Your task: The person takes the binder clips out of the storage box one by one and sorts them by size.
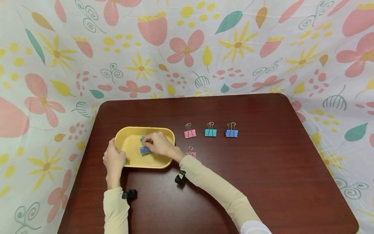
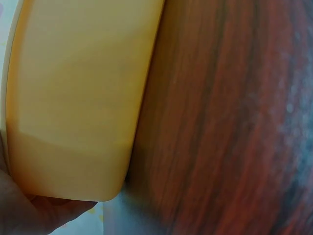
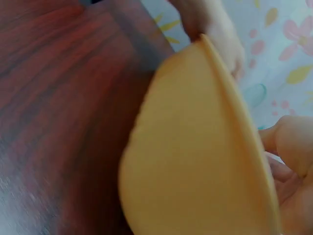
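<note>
A yellow plastic tub [image 1: 168, 131] stands on the table's left part. My left hand [image 1: 114, 159] grips its left end, thumb over the rim and fingers round the outside wall. My right hand [image 1: 159, 144] reaches over the tub's right side, its curled fingertips pinching at the handles of a blue binder clip [image 1: 144, 150] inside. Just behind those fingers lies a teal binder clip [image 1: 142, 138], partly covered. Beside the left thumb, a small clip [image 1: 127, 160] shows its metal handles. In the right wrist view, the tub wall [image 3: 190, 147] hides the fingertips.
Right of the tub, a pink binder clip [image 1: 190, 134], a teal one [image 1: 210, 132] and a blue one [image 1: 231, 133] stand in a row. Another pink clip [image 1: 191, 154] sits in front, partly behind the right forearm. Patterned cloth [image 1: 187, 65] surrounds the dark wooden table [image 1: 263, 162].
</note>
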The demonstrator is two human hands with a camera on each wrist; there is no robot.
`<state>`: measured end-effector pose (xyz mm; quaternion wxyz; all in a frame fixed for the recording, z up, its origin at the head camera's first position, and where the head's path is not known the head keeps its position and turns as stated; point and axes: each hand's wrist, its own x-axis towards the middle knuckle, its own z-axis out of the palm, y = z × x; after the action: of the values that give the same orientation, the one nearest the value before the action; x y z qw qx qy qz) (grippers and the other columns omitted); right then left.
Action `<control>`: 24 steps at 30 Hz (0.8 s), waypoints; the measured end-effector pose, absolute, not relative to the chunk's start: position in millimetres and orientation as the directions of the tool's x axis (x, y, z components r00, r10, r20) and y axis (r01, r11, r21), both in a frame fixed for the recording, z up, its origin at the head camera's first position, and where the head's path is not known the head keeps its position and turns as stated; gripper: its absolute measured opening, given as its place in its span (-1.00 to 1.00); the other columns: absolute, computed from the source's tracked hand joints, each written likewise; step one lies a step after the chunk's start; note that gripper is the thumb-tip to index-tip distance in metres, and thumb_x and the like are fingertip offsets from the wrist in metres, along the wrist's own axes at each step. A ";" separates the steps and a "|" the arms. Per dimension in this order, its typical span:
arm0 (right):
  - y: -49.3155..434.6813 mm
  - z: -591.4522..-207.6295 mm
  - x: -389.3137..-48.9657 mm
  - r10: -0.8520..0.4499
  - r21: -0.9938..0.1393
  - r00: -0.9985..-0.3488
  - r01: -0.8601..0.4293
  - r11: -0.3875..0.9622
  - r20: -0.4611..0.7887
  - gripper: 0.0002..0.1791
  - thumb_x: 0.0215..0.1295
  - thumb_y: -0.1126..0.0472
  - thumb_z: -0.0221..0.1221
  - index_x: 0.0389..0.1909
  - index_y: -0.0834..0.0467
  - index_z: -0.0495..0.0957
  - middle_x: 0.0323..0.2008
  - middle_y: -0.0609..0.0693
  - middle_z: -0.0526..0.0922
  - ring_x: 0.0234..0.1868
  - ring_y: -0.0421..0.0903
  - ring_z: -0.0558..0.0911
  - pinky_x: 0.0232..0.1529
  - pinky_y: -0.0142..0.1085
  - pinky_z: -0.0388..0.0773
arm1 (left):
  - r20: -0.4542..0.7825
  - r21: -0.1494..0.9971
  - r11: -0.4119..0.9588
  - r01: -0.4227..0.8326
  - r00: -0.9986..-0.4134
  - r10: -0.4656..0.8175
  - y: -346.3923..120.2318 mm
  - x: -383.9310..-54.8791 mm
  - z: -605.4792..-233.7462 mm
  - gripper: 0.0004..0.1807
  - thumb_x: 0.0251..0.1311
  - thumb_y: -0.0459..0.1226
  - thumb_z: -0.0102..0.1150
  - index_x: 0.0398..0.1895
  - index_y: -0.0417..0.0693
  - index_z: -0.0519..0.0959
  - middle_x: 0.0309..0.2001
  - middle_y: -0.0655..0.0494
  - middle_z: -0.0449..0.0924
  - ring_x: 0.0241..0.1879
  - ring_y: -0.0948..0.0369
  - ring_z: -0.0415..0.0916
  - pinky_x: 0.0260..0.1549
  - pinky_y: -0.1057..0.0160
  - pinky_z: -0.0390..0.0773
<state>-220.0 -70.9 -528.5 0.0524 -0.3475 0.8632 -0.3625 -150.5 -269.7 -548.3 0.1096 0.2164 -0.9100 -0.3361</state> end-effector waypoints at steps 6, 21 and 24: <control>-54.4 -520.6 -229.9 -0.612 -0.718 -0.777 -0.509 0.474 0.147 -0.86 0.37 0.18 0.28 -0.20 0.08 0.79 -0.38 -0.12 0.80 -0.51 -0.34 0.62 -0.42 -0.56 0.45 | 0.046 0.659 0.681 -0.319 -0.887 -0.460 -270.1 -149.6 -546.3 -0.42 0.33 -0.41 -0.19 0.44 -0.24 0.31 0.23 -0.38 0.52 0.15 -0.36 0.47 0.17 -0.35 0.30; -20.5 -497.2 -239.0 -0.518 -0.813 -0.843 -0.400 0.424 0.145 -0.91 0.34 0.18 0.31 -0.27 0.04 0.78 -0.42 -0.11 0.79 -0.45 -0.27 0.65 -0.40 -0.47 0.50 | 0.026 0.654 0.678 -0.337 -0.885 -0.465 -269.8 -149.4 -545.4 -0.41 0.33 -0.40 -0.20 0.46 -0.22 0.29 0.26 -0.37 0.49 0.17 -0.35 0.44 0.17 -0.34 0.29; -13.7 -498.3 -240.1 -0.498 -0.822 -0.855 -0.383 0.422 0.143 -0.90 0.34 0.18 0.30 -0.26 0.05 0.78 -0.45 -0.10 0.79 -0.52 -0.27 0.65 -0.47 -0.46 0.49 | 0.020 0.657 0.674 -0.338 -0.885 -0.464 -269.0 -149.5 -545.5 -0.42 0.34 -0.39 -0.21 0.46 -0.23 0.29 0.27 -0.37 0.49 0.18 -0.35 0.44 0.17 -0.33 0.28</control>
<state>-240.1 -13.7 -498.3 0.0611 -0.2619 0.8409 -0.4696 -149.5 -269.0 -545.5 0.0931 0.2204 -0.9101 -0.3383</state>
